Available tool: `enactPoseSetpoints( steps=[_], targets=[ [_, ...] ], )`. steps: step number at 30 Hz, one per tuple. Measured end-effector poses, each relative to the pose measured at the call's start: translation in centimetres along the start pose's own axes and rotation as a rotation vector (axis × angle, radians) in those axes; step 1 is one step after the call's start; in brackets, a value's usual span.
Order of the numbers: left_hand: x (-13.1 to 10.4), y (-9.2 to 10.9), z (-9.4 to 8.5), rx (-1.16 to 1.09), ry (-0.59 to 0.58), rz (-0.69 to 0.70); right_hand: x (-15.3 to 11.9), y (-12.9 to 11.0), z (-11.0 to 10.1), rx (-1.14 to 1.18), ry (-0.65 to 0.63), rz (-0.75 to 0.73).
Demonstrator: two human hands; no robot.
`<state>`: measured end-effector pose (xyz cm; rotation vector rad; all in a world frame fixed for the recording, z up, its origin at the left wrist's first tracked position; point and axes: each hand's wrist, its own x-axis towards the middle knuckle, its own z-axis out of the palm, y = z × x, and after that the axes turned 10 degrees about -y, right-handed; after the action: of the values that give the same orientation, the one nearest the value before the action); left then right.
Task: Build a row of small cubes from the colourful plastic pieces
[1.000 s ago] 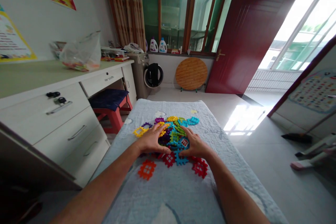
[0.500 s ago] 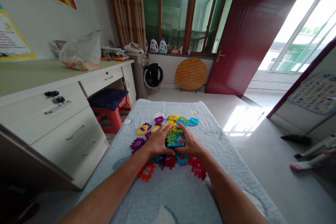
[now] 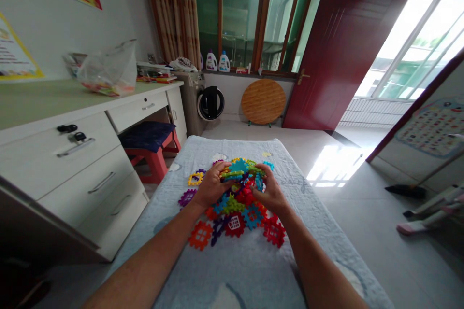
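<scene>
Over a pile of toothed plastic building tiles, my left hand (image 3: 213, 187) is closed on a few joined tiles, a green tile (image 3: 232, 175) among them. A blue toothed tile (image 3: 239, 165) shows at the top, between my two hands. On the right, my right hand (image 3: 271, 194) curls with thumb and fingers around a light blue tile (image 3: 258, 182). Whether the pieces in both hands are joined is hidden. Below lie a red tile (image 3: 235, 224) with a white window, a blue tile (image 3: 252, 216) and an orange tile (image 3: 200, 235).
A pale blue cloth (image 3: 232, 270) covers the table. Purple tile (image 3: 187, 198) and yellow tile (image 3: 195, 179) lie left of the pile, a red tile (image 3: 274, 231) at its right. A desk (image 3: 79, 154) and red stool (image 3: 154, 154) stand to the left.
The green and blue tiles between my hands have been turned, so a blue toothed face now shows on top. My hands have shifted slightly apart, uncovering more of the pile below.
</scene>
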<state>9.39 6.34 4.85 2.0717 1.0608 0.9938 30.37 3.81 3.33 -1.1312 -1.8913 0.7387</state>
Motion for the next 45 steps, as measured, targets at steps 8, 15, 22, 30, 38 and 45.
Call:
enactPoseSetpoints(
  steps=[8, 15, 22, 30, 38, 45],
  targets=[
    [-0.6, -2.1, -1.1, -0.029, 0.196, -0.138, 0.0, 0.8, -0.5, -0.018, 0.073, 0.082],
    [-3.0, -1.8, -1.9, 0.097, -0.069, -0.128, 0.6, 0.9, -0.6, -0.344, -0.123, -0.048],
    [-8.9, -2.0, -2.1, 0.455, -0.264, -0.160, 5.5, -0.8, -3.8, -0.628, -0.245, 0.104],
    [-12.0, -2.4, 0.7, 0.688, -0.246, -0.331, 12.7, 3.0, 0.4, -0.719, -0.429, 0.359],
    [-10.9, -2.2, 0.9, 0.685, -0.174, -0.273, 12.5, 3.4, 2.0, -0.644, -0.582, 0.321],
    [-7.7, -2.6, 1.3, 0.584, -0.118, -0.172, 10.8, 2.7, 2.2, -0.485, -0.640, 0.186]
  ],
)
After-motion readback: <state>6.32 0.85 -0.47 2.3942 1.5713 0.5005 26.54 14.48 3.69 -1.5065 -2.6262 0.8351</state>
